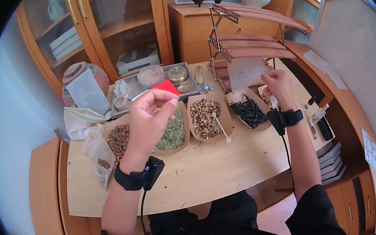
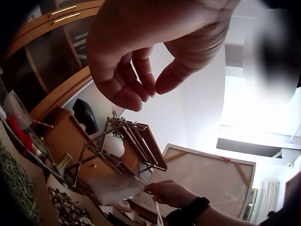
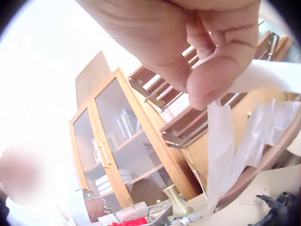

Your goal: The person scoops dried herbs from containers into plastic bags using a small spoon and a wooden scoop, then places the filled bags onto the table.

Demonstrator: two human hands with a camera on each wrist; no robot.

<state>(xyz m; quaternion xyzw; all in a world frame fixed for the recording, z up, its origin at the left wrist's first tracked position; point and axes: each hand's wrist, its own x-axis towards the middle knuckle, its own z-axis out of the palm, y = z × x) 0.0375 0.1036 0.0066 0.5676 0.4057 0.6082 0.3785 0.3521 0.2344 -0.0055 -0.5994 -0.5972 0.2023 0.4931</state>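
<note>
From the head view, we saw our left hand (image 1: 151, 117) raised above the wooden boat-shaped tray of green herbs (image 1: 172, 131), pinching a small red paper square (image 1: 166, 88). Right of that tray, our right hand (image 1: 278, 86) gripped a thin white paper sachet (image 1: 245, 72).

In the left wrist view, thumb and fingers (image 2: 136, 87) nearly met.

In the right wrist view, our fingers (image 3: 221, 70) pinched the sachet (image 3: 268, 77).

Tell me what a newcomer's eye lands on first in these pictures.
First, the two raised hands: the left hand lifts a small red tag over the table's middle, and the right hand pinches a thin white pouch to the right. Below them a row of wooden trays holds dried herbs across the table.
</note>
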